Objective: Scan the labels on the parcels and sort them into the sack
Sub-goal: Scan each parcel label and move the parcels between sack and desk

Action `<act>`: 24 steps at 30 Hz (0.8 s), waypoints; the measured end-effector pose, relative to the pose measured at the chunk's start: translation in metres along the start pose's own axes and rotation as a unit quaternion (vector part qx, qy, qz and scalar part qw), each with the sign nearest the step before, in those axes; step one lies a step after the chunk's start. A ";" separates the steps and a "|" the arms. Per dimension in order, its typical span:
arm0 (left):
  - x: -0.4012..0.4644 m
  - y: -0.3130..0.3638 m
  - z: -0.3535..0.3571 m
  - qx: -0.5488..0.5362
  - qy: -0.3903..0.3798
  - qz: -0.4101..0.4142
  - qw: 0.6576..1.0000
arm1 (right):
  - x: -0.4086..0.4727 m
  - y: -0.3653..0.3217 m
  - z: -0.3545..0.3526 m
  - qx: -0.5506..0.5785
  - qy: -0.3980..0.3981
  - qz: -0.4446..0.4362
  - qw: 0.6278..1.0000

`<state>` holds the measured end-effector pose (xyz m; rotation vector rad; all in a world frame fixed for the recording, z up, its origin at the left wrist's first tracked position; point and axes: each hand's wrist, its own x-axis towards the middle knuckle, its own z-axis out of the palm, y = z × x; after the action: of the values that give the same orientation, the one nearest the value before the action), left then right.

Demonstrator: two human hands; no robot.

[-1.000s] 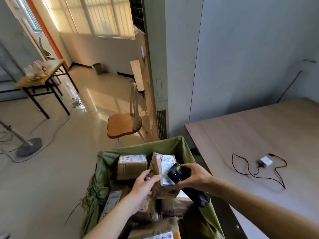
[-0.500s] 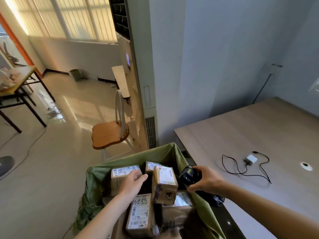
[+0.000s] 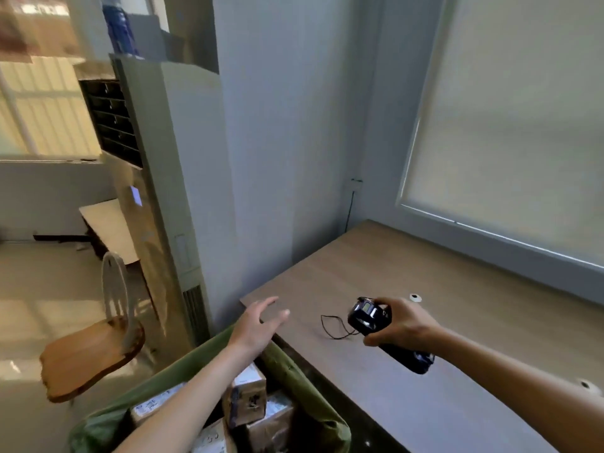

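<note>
While the right hand point(image 3: 403, 325) grips a black scanner point(image 3: 384, 331) above the table point(image 3: 457, 322), its fingers curled round the handle and the thumb near the head, the left hand point(image 3: 258, 323) hangs in the air with nothing in it, fingers spread wide and reaching toward the table's near corner at about 12 o'clock from the sack point(image 3: 304, 384). The scanner's head, with its small lit screen, points up and to 10 o'clock; its handle runs down toward 4 o'clock past the wrist.

At 6 o'clock in the view sits the green sack, mouth open, pressed against the table's left edge. Several brown parcels point(image 3: 246, 400) with white labels lie inside it, packed close together; one stands upright just right of the left forearm, the rest lie lower around it, partly hidden by the arm.

On the table, at 9 o'clock from the scanner, a thin black cable point(image 3: 330, 326) loops on the wood; its far end is hidden behind the scanner. A wooden chair point(image 3: 94, 354) stands on the floor at 9 o'clock from the sack, and a tall white air conditioner point(image 3: 170, 197) rises at 11 o'clock, against the wall.
</note>
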<state>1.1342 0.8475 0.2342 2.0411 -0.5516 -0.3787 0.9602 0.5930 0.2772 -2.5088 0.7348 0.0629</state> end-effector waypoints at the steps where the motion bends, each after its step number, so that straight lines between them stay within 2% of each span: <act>1: -0.001 0.017 0.010 0.007 -0.013 0.019 1.000 | -0.017 0.009 -0.017 -0.004 0.020 0.014 1.000; 6: -0.020 0.124 0.073 0.032 -0.081 0.116 0.989 | -0.114 0.073 -0.104 -0.006 0.096 0.086 0.992; 12: -0.069 0.269 0.186 0.057 -0.158 0.235 0.957 | -0.261 0.170 -0.194 0.006 0.190 0.190 0.963; 18: -0.176 0.371 0.339 0.039 -0.258 0.307 0.915 | -0.427 0.276 -0.246 -0.014 0.234 0.293 0.927; 24: -0.296 0.434 0.486 0.042 -0.341 0.354 0.870 | -0.577 0.372 -0.267 -0.020 0.276 0.394 0.877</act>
<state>0.5526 0.4572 0.3807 1.5845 -1.7060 -0.6231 0.2513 0.4775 0.4392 -2.0878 1.9622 -0.3712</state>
